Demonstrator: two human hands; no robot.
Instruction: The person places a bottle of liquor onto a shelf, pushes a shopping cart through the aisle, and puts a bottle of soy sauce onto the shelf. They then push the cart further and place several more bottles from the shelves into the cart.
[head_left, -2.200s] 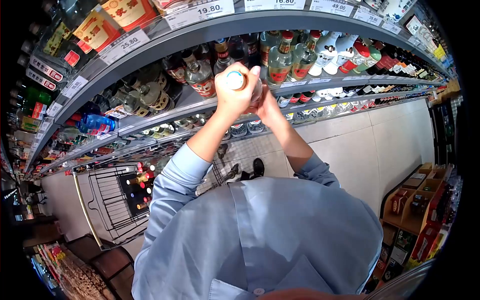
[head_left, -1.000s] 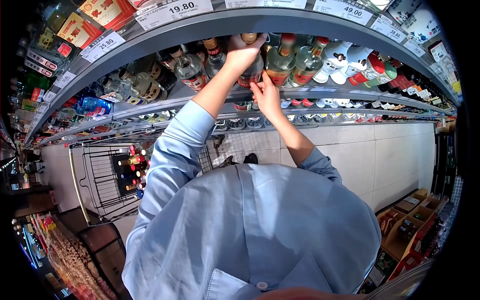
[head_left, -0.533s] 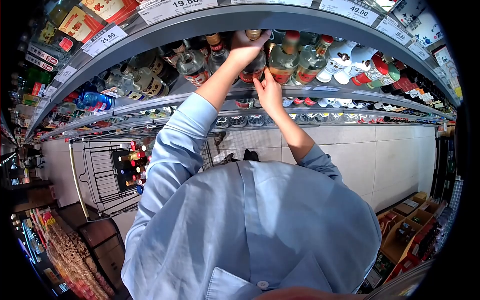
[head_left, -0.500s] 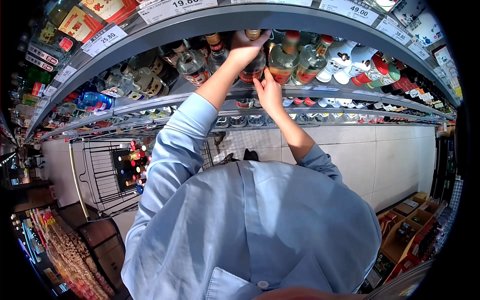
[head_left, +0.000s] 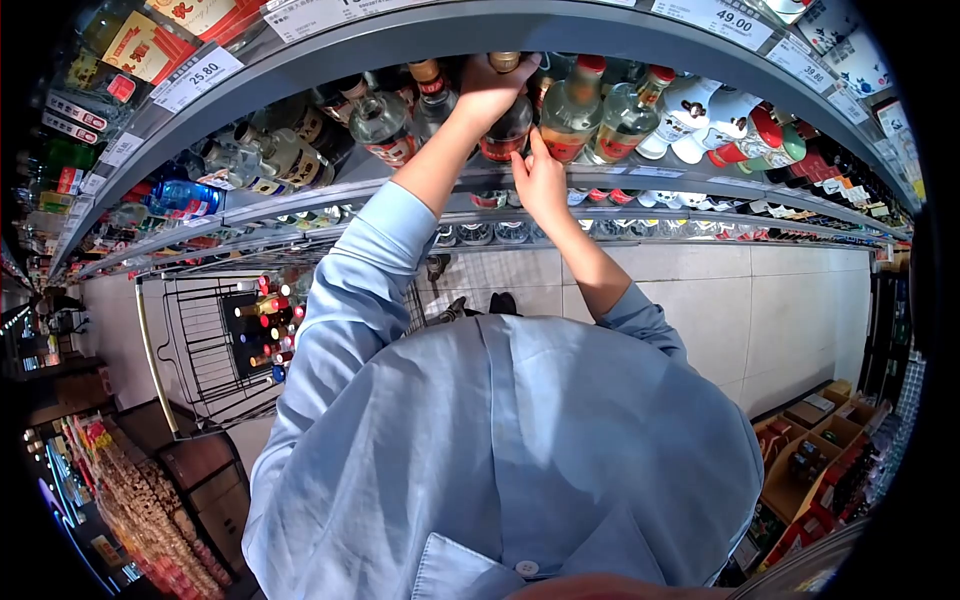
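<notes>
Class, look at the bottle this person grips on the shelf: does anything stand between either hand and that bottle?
Nothing visible does. The left hand wraps the bottle at its neck, and the right hand touches its lower body; neighbouring bottles stand beside it.

On the top shelf edge [head_left: 480, 35], a price tag [head_left: 203, 77] reads 25.80; far right along it, another tag [head_left: 718, 17] reads 49.00.

Light blue buttoned shirt, chest pocket, sleeves pushed up.
</notes>
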